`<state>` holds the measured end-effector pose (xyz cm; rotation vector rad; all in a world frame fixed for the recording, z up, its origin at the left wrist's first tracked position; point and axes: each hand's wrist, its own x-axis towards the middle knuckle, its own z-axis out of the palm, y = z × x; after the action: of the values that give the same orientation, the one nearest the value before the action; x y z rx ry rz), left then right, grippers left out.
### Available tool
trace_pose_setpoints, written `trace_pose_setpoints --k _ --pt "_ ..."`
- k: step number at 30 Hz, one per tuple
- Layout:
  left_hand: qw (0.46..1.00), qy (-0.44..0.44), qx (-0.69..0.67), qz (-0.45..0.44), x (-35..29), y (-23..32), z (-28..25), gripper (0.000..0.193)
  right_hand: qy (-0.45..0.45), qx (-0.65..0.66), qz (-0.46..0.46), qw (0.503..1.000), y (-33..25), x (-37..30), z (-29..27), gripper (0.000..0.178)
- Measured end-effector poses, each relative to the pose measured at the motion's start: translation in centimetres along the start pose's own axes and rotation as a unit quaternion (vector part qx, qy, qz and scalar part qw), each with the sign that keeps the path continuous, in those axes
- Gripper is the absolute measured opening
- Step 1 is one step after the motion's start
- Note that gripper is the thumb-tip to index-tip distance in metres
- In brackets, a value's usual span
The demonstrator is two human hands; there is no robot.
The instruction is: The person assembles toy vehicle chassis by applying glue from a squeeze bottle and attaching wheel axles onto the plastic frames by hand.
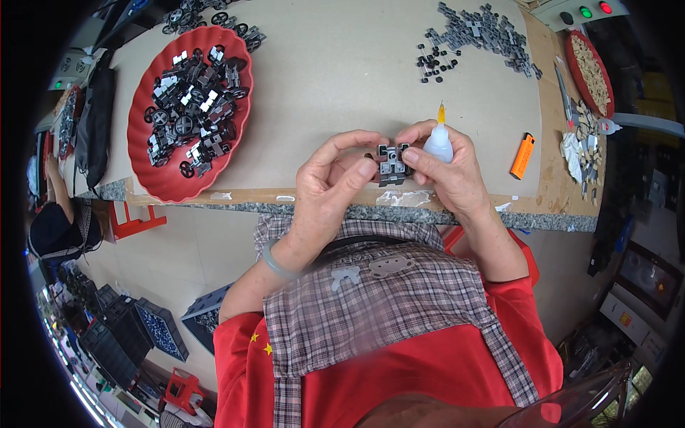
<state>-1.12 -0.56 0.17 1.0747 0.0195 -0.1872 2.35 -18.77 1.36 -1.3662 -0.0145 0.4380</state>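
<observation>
In front of my apron, at the table's near edge, both hands meet around a small dark grey plastic toy vehicle chassis (392, 168). My left hand (330, 175) is closed at its left side, thumb and fingertips by a small dark round piece, apparently a wheel (369, 155). My right hand (457, 175) pinches the chassis's right side between thumb and fingers. Tucked in that same hand is a white squeeze bottle (439, 145) with a yellow needle tip pointing away from me. Fingers partly hide the chassis's sides.
A red scalloped bowl (135, 135) full of black-and-silver wheeled parts stands left. Far right lie grey chassis pieces (485, 32) and small black wheels on axles (434, 65). An orange lighter (523, 156) lies right, near a red tray of tan pieces (591, 71). Another person (61, 228) is at left.
</observation>
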Motion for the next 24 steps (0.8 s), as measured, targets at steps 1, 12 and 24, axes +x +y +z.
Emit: trace_pose_setpoints --k 1,12,24 --pt "0.999 0.007 -0.039 -0.012 0.1 0.0 0.0 0.031 -0.002 0.046 0.018 0.999 0.0 0.1 -0.1 0.017" --pt "0.964 -0.055 -0.187 -0.180 0.4 0.0 -0.5 0.021 -0.027 -0.034 -0.014 0.999 -0.2 0.0 -0.1 0.017" --pt "0.926 -0.080 -0.284 -0.235 0.6 0.2 -1.2 0.013 -0.057 -0.147 -0.096 0.983 -1.1 0.3 0.2 0.023"
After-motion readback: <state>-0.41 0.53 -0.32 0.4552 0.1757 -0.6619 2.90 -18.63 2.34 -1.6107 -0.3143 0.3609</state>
